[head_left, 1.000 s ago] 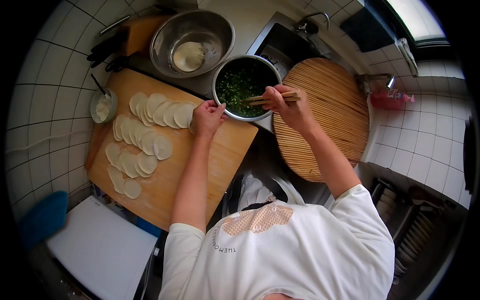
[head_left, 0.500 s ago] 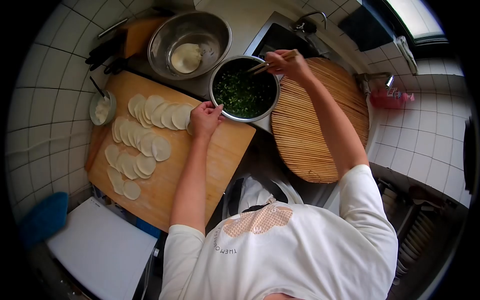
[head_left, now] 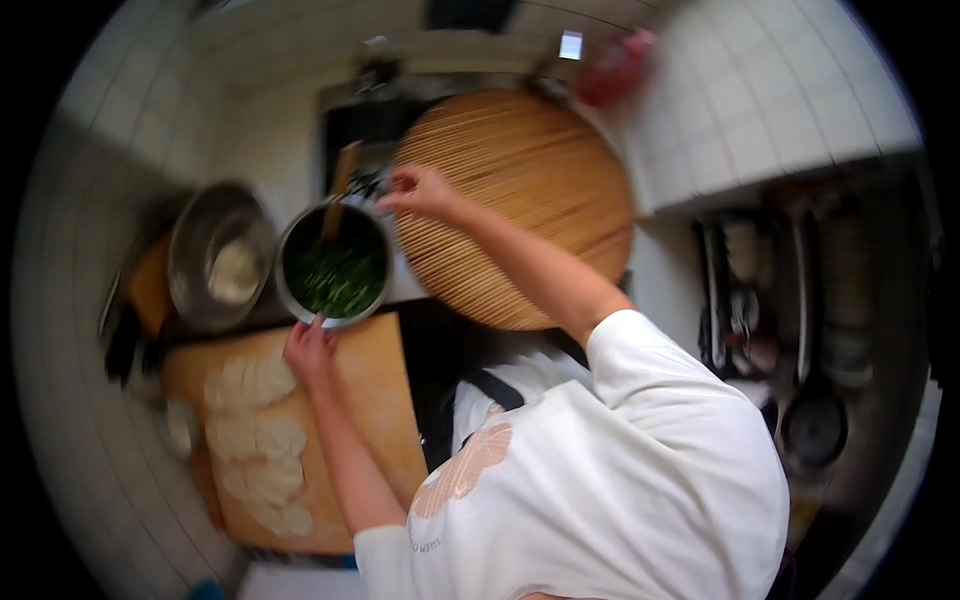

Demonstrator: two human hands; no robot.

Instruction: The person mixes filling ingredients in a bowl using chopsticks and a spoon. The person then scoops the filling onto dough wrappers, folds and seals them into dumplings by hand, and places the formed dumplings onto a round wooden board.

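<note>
A metal bowl (head_left: 338, 262) holds chopped greens, and the chopsticks (head_left: 341, 190) lean in it against the far rim. My left hand (head_left: 311, 350) grips the bowl's near rim, thumb over the edge. Just right of the bowl my right hand (head_left: 418, 193) is raised off the chopsticks, over the left part of the round slatted wooden board (head_left: 520, 210); its fingers are curled and blurred, and whether they are apart is unclear. Thin round dough wrappers (head_left: 255, 435) lie in overlapping rows on the wooden cutting board (head_left: 365, 400) at the left.
Left of the greens stands a larger metal bowl (head_left: 205, 262) with a lump of dough (head_left: 235, 272). Behind is the dark sink (head_left: 365, 120). A small bowl (head_left: 180, 428) sits at the board's left edge. Dish racks with a black pan (head_left: 814, 428) are at right.
My right hand has let go of the chopsticks, which now rest in the bowl. The view has swung to the right, with blur, while my left hand stays at the rim.
</note>
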